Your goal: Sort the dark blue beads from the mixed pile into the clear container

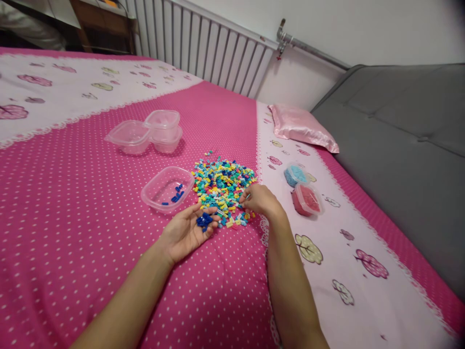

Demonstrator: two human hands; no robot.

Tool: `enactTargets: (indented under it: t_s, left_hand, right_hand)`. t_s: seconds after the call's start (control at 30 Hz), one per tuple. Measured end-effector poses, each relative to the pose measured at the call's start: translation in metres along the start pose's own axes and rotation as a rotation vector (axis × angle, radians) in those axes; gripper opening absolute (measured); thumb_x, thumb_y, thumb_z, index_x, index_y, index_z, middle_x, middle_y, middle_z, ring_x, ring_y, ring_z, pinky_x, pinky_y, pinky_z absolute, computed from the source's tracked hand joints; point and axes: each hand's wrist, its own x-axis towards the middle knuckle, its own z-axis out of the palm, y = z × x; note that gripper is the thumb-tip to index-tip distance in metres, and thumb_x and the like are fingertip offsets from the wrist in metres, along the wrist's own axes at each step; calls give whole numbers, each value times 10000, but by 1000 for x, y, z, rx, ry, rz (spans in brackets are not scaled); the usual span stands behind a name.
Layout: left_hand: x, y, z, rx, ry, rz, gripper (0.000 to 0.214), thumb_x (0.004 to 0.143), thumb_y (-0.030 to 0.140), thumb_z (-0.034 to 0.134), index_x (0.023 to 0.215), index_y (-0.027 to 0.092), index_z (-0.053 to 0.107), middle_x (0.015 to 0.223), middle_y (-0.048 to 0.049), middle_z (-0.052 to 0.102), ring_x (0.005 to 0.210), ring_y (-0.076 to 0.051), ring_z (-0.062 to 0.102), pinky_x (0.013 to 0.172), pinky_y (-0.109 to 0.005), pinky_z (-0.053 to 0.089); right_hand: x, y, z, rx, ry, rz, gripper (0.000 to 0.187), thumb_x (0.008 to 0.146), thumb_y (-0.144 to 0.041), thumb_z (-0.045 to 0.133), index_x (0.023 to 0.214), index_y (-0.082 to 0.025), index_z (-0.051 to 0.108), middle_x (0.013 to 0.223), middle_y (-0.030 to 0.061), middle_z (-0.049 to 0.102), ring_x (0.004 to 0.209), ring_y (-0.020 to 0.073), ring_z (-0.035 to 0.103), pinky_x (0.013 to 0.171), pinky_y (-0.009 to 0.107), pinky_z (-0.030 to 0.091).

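My left hand [185, 231] is turned palm up, holding a small heap of dark blue toy bricks [204, 221] in its cupped fingers. Just above it, a clear plastic container [148, 199] holds several more dark blue bricks. A loose pile of mixed small toy bricks [221, 182] in yellow, green, blue, white and red is spread on the pink bedcover [203, 295]. At the pile's right edge my right hand [262, 199] reaches down with thumb and fingers pinched together. Whatever lies between those fingertips is too small and hidden to name.
Beyond the pile at the left stand several clear containers [131, 133], one stacked. To the right are a container of light blue bricks [295, 174] and one of red bricks [307, 199]. A pink pillow [301, 127], a grey headboard [395, 131] and a radiator [203, 43] border the bed.
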Motion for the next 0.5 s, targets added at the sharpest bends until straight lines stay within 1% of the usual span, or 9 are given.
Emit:
enactTargets:
  t_s: [0.07, 0.13, 0.27, 0.33, 0.4, 0.5]
  left_hand:
    - [0, 0, 0, 0, 0, 3, 304, 898, 251, 358, 926, 37, 572, 742, -135, 631, 628, -148, 619, 565, -215, 522]
    - [0, -1, 0, 0, 1, 3, 308, 898, 252, 357, 922, 34, 574, 738, -135, 631, 625, -149, 619, 561, -215, 523]
    - [-1, 0, 1, -3, 9, 3, 313, 897, 247, 357, 914, 26, 579, 736, -137, 634, 614, -147, 619, 567, -214, 526]
    - [-1, -1, 2, -3, 11, 5, 313, 897, 242, 357, 910, 22, 581, 739, -140, 638, 616, -149, 624, 580, -219, 532]
    - [-1, -1, 2, -3, 13, 12, 316, 897, 244, 359, 909, 21, 582, 745, -144, 644, 635, -160, 635, 599, -228, 539]
    - [0, -2, 2, -11, 34, 23, 307, 895, 244, 369, 898, 25, 584, 763, -149, 654, 683, -181, 655, 641, -245, 549]
  right_hand:
    - [-2, 0, -2, 38, 19, 19, 165, 678, -138, 621, 805, -214, 694, 612, -19, 678, 642, 123, 641, 590, 181, 423]
    - [-3, 1, -3, 64, 74, 18, 181, 666, -124, 626, 803, -219, 694, 639, -16, 686, 665, 131, 646, 604, 188, 434]
    - [-6, 2, -5, 147, 272, -50, 142, 676, -132, 635, 782, -210, 688, 726, 5, 698, 703, 141, 645, 629, 207, 456]
    - [-7, 1, -4, 235, 364, -150, 104, 697, -146, 627, 770, -198, 680, 750, 10, 696, 703, 138, 641, 647, 222, 468]
    - [-9, -2, -4, 358, 421, -295, 86, 711, -149, 615, 771, -184, 666, 759, 10, 692, 703, 131, 638, 672, 235, 479]
    - [-17, -10, -5, 553, 426, -497, 76, 730, -170, 605, 791, -164, 649, 769, 17, 683, 711, 125, 637, 685, 244, 492]
